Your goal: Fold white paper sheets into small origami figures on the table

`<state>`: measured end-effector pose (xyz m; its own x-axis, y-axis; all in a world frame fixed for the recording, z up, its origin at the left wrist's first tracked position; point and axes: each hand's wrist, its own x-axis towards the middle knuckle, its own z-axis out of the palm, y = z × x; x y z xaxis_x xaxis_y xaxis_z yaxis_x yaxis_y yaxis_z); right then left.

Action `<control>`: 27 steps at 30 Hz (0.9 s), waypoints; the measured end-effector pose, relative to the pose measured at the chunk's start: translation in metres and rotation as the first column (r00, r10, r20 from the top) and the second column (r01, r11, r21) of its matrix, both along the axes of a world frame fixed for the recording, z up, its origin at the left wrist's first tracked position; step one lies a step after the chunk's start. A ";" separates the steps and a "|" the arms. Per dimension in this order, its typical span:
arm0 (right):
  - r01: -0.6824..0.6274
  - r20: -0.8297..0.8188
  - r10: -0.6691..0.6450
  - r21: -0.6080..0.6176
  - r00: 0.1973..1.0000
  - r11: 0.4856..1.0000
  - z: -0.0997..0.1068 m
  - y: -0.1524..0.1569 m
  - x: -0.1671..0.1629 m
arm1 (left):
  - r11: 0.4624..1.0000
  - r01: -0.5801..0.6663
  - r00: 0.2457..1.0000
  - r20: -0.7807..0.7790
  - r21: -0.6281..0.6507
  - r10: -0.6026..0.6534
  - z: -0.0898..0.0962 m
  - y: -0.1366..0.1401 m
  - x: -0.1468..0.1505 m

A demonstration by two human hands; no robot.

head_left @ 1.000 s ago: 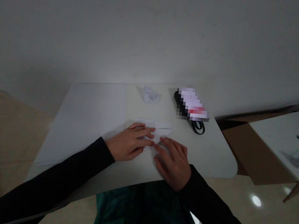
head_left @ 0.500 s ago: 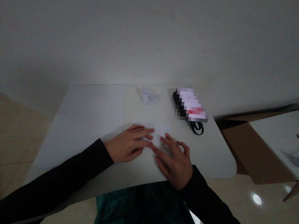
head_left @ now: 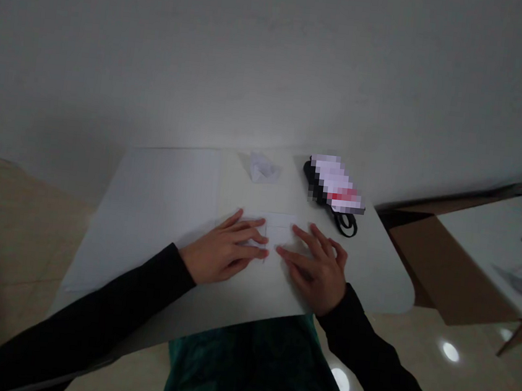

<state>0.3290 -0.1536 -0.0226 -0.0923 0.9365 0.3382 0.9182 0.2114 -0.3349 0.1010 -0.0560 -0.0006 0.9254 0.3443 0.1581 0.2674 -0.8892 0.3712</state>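
Observation:
A small piece of folded white paper (head_left: 279, 220) lies flat on the white table (head_left: 374, 276), with crease lines showing across it. My left hand (head_left: 230, 248) rests on the paper's left part, fingers spread and stretched to the right. On the right side, my right hand (head_left: 316, 263) has its fingers apart, the tips on or close to the paper. Parts of the paper are hidden under the fingers. Beyond it, near the wall, stands a small folded paper shape (head_left: 262, 169).
Large white sheets (head_left: 162, 197) cover the table's left side. At the back right lies a dark object with a strap loop (head_left: 346, 224), its top blurred out. A wall (head_left: 256, 64) rises behind the table. To the right stands another white-topped surface (head_left: 494, 239) beside brown cardboard (head_left: 430, 269).
My right hand has slid to the right, away from my left hand, uncovering more of the paper. The fingers of my left hand have spread a little wider.

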 end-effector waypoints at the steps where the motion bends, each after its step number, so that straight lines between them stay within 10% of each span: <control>1: 0.030 0.007 -0.030 0.002 1.000 1.000 0.000 0.001 0.001 | 1.000 0.001 1.000 0.002 0.000 -0.001 0.000 0.000 0.000; 9: 0.155 0.099 -0.178 0.202 0.979 0.967 -0.006 -0.004 -0.015 | 1.000 -0.003 1.000 0.025 -0.007 0.003 -0.003 0.000 -0.001; 27: -0.323 0.067 0.317 0.132 0.946 0.937 -0.007 -0.014 -0.016 | 0.999 -0.012 1.000 -0.017 -0.036 0.012 0.001 -0.001 0.000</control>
<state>0.3129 -0.1676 -0.0299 -0.3968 0.7988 0.4522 0.8074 0.5380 -0.2420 0.1008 -0.0566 0.0004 0.9237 0.3606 0.1294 0.2845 -0.8719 0.3986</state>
